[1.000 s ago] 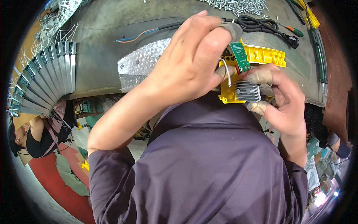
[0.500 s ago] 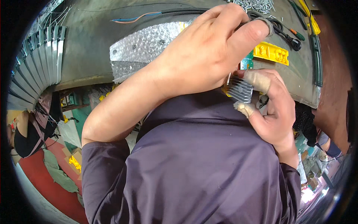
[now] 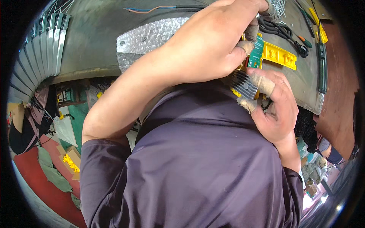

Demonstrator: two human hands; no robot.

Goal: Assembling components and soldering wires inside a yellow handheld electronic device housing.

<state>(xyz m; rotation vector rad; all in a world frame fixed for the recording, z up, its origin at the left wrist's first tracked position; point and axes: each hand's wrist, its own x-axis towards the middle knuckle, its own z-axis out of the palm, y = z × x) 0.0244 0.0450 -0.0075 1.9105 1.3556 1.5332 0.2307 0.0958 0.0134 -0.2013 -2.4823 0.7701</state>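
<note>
Grey finned heatsink (image 3: 246,86) sits ten o'clock from the right hand (image 3: 280,114), pinched between its slightly parted fingers, the green board (image 3: 256,53) at one o'clock, axis roughly twelve-to-six, while the curled left hand's (image 3: 213,53) hold I cannot tell.

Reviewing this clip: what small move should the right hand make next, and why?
Probably hold the grey finned metal heatsink steady with the right hand: its taped fingers flank it, while the left hand is beside the green rectangular circuit board.
</note>
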